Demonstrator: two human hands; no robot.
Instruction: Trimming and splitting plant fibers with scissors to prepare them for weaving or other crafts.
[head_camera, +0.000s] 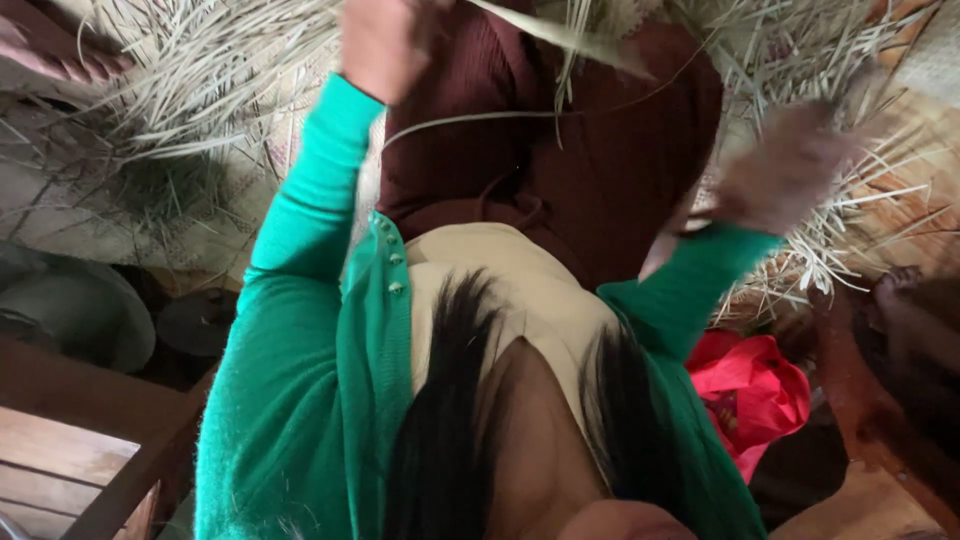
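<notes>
My left hand (385, 45), in a green sleeve, is raised at the top of the view and closed around a long dried leaf strip (575, 38). The strip runs to the right over my dark red lap (600, 160). My right hand (785, 170) is blurred by motion at the right. It sits among a heap of pale dried leaf strips (830, 60), and its grip cannot be made out. More loose strips (190, 90) lie on a woven mat to the left.
A red cloth bundle (750, 390) lies beside my right arm. A wooden frame (110, 470) stands at the lower left, with a grey round object (75, 310) above it. Brown wood (880, 430) fills the lower right. Someone's foot or hand (45, 50) shows at the top left.
</notes>
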